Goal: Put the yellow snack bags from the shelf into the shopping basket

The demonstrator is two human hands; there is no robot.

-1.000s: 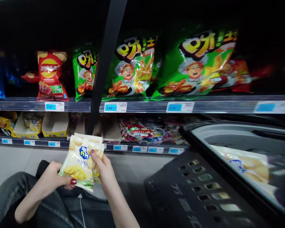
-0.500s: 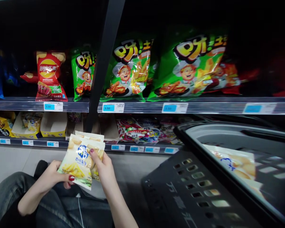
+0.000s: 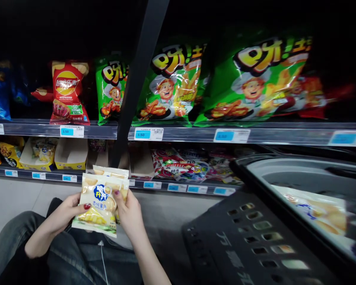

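Observation:
Two small cream-coloured snack bags lie one over the other above my lap, the front snack bag (image 3: 96, 215) showing a blue logo and yellow potato sticks. Behind it the rear snack bag (image 3: 106, 171) peeks out along the top and right. My left hand (image 3: 67, 211) grips the front bag's left side, its thumb with red nail pressed on the face. At the right edge, my right hand (image 3: 130, 211) is closed on the bags, thumb on the front; its other fingers are hidden behind them.
A black shopping basket (image 3: 213, 237) stands tilted at the right, with a similar snack bag (image 3: 320, 211) inside. Ahead, the upper shelf (image 3: 180, 133) carries green chip bags (image 3: 166, 91) and a red chip bag (image 3: 68, 93). Below are cardboard display boxes (image 3: 71, 156) and candy packs (image 3: 178, 166).
The left thumb has moved up the front bag, and that bag has turned a little more upright and shifted slightly left. The camera view swayed slightly.

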